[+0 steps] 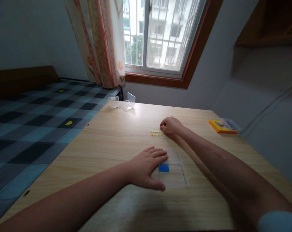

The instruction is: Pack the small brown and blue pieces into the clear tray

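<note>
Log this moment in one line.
left hand: spread over left part of clear case; right hand: at right end of yellow strip; blue piece: beside left hand

Worn on my head, the one camera faces forward and down across the table (99, 138) towards the window (164, 42), with my left hand (148, 167) nearer me than my right hand (172, 125).

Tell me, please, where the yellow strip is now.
In the head view, the yellow strip lies on the table, left of the right hand, beyond the left hand.
</note>
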Demonstrator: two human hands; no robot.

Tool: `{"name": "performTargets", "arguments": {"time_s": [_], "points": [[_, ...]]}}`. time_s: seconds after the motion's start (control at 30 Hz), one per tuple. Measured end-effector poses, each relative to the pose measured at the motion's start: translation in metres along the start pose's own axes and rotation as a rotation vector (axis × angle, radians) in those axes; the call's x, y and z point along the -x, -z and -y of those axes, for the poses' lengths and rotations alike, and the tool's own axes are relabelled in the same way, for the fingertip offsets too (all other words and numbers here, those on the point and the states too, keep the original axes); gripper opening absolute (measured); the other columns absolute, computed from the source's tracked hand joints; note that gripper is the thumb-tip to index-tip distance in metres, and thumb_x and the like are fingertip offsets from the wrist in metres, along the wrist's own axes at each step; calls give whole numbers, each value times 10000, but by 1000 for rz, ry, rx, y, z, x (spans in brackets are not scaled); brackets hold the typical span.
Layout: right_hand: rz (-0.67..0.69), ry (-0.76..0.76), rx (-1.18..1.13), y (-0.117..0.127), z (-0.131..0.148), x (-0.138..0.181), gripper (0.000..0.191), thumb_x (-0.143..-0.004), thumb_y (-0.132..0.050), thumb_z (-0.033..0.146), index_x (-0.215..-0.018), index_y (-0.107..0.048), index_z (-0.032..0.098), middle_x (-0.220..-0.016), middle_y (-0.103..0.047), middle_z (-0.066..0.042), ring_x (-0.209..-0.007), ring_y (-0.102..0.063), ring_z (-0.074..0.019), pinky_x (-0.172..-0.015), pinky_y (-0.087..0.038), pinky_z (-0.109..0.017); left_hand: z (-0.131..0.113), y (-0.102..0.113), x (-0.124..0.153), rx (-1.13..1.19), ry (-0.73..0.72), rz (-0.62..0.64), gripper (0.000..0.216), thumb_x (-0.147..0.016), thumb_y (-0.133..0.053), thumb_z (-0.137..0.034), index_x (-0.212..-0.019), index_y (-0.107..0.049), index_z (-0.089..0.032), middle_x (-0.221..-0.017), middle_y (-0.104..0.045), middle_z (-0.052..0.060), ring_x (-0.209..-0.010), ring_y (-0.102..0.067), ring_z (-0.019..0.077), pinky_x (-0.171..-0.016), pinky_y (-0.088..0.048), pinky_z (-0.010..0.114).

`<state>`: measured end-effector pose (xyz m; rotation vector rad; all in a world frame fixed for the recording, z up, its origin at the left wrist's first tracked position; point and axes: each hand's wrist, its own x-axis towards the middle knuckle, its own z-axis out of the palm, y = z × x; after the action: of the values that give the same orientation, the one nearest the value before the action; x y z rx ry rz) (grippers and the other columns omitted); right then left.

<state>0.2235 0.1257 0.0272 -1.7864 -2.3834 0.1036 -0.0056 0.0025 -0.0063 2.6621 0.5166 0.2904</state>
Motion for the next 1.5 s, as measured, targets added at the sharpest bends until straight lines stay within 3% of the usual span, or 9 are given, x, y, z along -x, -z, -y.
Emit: {"name": "performTargets", "arguments": {"time_s": [0.13, 0.27, 0.4, 0.5, 0.67, 0.83, 0.93, 1.13, 1.5], "points": [[-64, 35, -71, 30, -2, 27, 184, -915, -692, 265, -994, -849, 211, -881, -801, -58, -759, -672, -161, -692, -447, -253, -1, 2, -1, 9, 1, 11, 976, -795, -672, -776, -1538, -482, -172, -1591, -481, 184, -1479, -434, 397, -1261, -228, 583], [-109, 139, -267, 54, -1, 95, 140, -900, -731, 308, -957, -841, 244, -826, -761, -27, -717, -643, -146, -659, -446, -253, -2, 3, -2, 12, 3, 11, 976, -789, -685, -768, -1530, -491, -163, -1586, -481, 199, -1472, -443, 403, -1257, -233, 586], [10, 246, -382, 39, 11, 169, 106, -902, -724, 270, -912, -829, 280, -753, -709, -10, -702, -628, -155, -672, -449, -277, -3, 3, -3, 14, 3, 3, 976, -789, -677, -777, -1527, -494, -164, -1581, -488, 199, -1473, -442, 403, -1257, -235, 583], [64, 209, -344, 16, 24, 196, 116, -870, -739, 195, -881, -822, 276, -782, -714, -22, -772, -636, -178, -705, -450, -293, -4, 4, -3, 11, 17, 10, 965, -783, -676, -789, -1516, -505, -185, -1576, -496, 196, -1472, -443, 407, -1252, -242, 594], [51, 197, -282, -2, 31, 198, 151, -885, -706, 165, -891, -822, 263, -832, -735, -36, -847, -633, -214, -765, -449, -336, -4, 6, -4, 4, 30, 26, 973, -779, -686, -789, -1518, -501, -185, -1579, -490, 201, -1474, -438, 410, -1247, -244, 607], [-65, 241, -301, -4, 27, 201, 145, -943, -689, 238, -996, -822, 258, -860, -725, -53, -861, -622, -221, -779, -440, -357, -4, 7, -4, 2, 40, 41, 979, -782, -692, -779, -1524, -491, -173, -1588, -476, 206, -1479, -431, 414, -1246, -249, 610], [-121, 285, -306, -3, 24, 204, 176, -976, -649, 250, -948, -822, 267, -821, -677, -53, -827, -591, -209, -740, -413, -346, -4, 7, -3, 5, 30, 33, 967, -783, -697, -773, -1523, -490, -185, -1586, -480, 203, -1475, -434, 419, -1244, -249, 614], [-87, 304, -288, -4, 26, 202, 170, -942, -663, 208, -873, -808, 261, -777, -615, -40, -790, -543, -199, -710, -376, -337, -3, 7, -3, 4, 13, 36, 949, -800, -690, -757, -1525, -484, -180, -1581, -485, 207, -1472, -439, 422, -1244, -244, 623], [-92, 276, -307, -9, 31, 201, 227, -995, -593, 241, -908, -803, 237, -785, -624, -45, -785, -554, -196, -717, -388, -339, -4, 7, -4, -3, 35, 46, 982, -794, -654, -802, -1526, -488, -169, -1592, -468, 212, -1490, -418, 408, -1249, -251, 610]]}}
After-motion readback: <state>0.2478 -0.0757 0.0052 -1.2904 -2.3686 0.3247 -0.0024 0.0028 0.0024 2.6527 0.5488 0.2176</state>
